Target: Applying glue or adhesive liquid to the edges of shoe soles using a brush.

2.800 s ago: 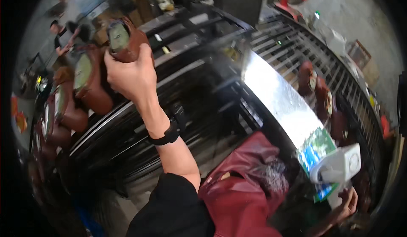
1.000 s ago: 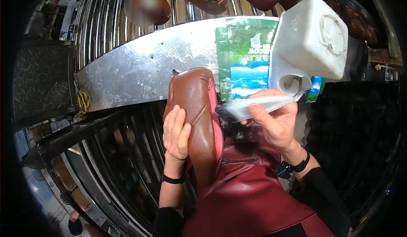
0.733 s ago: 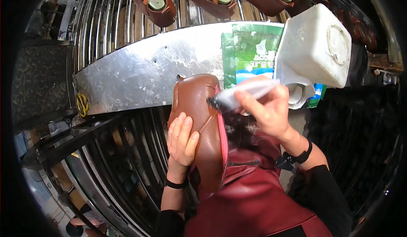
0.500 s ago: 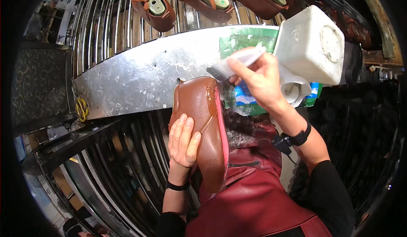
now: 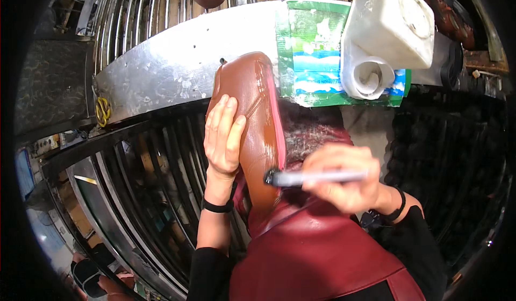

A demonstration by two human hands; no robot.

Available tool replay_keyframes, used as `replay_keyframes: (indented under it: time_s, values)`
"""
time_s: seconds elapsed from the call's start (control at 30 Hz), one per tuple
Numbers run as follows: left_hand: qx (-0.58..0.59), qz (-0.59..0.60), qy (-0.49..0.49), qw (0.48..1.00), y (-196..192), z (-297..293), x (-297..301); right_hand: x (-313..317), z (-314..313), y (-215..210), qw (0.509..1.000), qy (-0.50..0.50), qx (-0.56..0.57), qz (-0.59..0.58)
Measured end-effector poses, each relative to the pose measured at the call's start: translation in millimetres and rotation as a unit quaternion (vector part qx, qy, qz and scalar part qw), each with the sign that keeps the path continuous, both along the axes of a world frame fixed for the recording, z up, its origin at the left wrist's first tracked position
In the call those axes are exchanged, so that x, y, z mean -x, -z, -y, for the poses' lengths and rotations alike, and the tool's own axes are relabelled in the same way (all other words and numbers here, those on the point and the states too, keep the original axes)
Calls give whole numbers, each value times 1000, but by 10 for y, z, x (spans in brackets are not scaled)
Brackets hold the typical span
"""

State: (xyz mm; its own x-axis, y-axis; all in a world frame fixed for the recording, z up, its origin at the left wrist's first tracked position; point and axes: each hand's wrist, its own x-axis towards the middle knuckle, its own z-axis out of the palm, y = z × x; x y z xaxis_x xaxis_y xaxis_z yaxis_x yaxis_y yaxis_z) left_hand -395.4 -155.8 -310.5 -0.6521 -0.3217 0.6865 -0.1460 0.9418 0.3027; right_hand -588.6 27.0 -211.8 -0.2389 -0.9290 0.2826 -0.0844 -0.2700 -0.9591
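The left hand (image 5: 224,137) lies flat on the brown shoe (image 5: 252,134) at centre, the right hand (image 5: 344,180) at 4 o'clock pinches a brush (image 5: 312,178), so glue may smear onto the leather if it slips.

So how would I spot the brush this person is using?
Find the long shiny metal shelf; the brown shoe lies below it, steadied by the left hand. At the shoe's lower edge, the right hand grips the brush: a slim, pale, blurred handle with a dark tip.
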Motion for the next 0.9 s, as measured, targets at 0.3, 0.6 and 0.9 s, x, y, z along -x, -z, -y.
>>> replay_keyframes:
  time_s: [0.3,0.6,0.9]
  values:
    - [4,22,-23,999,-125,-99,46,155,-137,-181,999,16,3,-48]
    - [-1,0,-11,1000,-40,-75,-9,201,198,128,940,90,-119,307]
    - [-6,-9,-4,1000,14,-63,-18,361,711,467,960,176,-80,205]
